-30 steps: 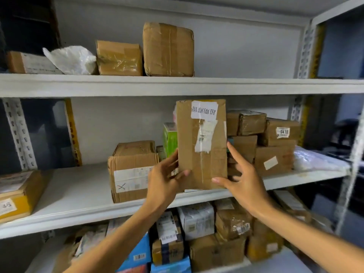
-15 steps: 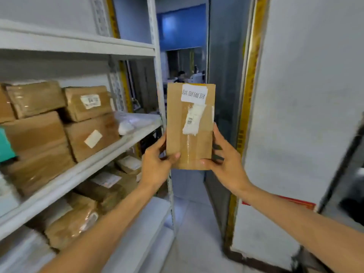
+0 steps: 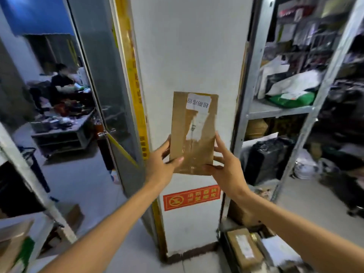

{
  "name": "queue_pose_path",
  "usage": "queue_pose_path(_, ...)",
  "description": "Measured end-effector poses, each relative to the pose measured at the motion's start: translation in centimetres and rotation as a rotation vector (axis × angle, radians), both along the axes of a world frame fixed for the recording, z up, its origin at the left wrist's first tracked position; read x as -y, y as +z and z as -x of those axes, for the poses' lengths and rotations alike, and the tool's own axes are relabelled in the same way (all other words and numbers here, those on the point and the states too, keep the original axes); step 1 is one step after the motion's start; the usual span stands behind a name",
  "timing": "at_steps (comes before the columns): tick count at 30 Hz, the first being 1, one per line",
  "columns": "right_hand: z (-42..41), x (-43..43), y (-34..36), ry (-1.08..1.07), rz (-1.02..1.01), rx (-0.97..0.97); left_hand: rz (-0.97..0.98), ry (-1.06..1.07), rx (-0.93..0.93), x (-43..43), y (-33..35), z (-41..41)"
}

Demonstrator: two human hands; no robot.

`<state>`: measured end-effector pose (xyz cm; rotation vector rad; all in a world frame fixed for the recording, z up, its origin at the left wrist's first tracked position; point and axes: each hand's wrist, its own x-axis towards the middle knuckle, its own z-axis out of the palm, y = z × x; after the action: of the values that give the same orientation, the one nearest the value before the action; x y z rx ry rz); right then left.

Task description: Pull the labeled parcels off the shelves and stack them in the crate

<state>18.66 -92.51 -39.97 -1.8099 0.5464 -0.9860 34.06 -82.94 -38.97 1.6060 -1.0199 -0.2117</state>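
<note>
A broad white pillar (image 3: 189, 56) stands right behind the hands, with grey metal shelving (image 3: 279, 111) crammed with bags off to their right. Upright between them, in mid-air, is the flat brown cardboard parcel (image 3: 194, 134), the left hand (image 3: 161, 164) gripping its lower left edge and the right hand (image 3: 228, 170) its lower right. Its white paper label (image 3: 198, 101) sits well above the fingers.

— What's being held up?
— A flat brown parcel (image 3: 194, 134), upright, with a white label (image 3: 199, 101) at its top edge and a torn strip below that. The left grip (image 3: 161, 166) pinches its lower left edge, thumb on the front. The right grip (image 3: 228, 170) holds the lower right corner.
— And behind it?
— A white pillar (image 3: 187, 46) bearing a red sign (image 3: 192, 197). To the right, a metal shelf (image 3: 275, 110) carries a green-and-white bag (image 3: 293, 97) near its front edge, and a black bag (image 3: 266, 158) sits below.
</note>
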Motion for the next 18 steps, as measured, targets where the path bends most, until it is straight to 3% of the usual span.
queue_pose_path(8, 5.2, 7.7, -2.1, -0.415, -0.028, -0.102, -0.078, -0.357, -0.001, 13.3, -2.3, 2.0)
queue_pose_path(18, 7.8, 10.4, -4.7, -0.903, -0.084, -0.175, -0.194, -0.897, -0.087, 24.7, -5.4, 4.5)
